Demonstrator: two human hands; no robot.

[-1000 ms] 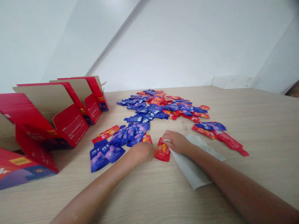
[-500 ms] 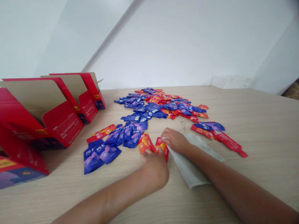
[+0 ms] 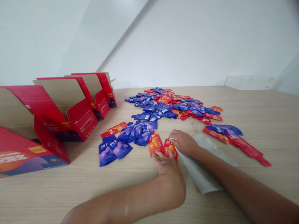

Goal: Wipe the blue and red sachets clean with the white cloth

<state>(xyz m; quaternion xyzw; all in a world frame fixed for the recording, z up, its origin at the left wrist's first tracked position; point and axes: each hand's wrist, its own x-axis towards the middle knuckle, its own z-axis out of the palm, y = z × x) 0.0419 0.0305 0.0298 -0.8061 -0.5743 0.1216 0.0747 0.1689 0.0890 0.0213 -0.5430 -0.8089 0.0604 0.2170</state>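
Now the left hand spreads its fingers on glossy red foil sachets; the right hand lies, fingers together, on a crumpled white cloth.

Sachets: foil-like plastic film, smooth, glossy, with bright highlights along the creases; red and blue alike. Cartons: paperboard, outer faces printed red with a slight sheen, inner faces bare brown card, matt. Cloth: white, soft, matt, edges rumpled. Tabletop: pale wood-grain finish, smooth, low sheen.
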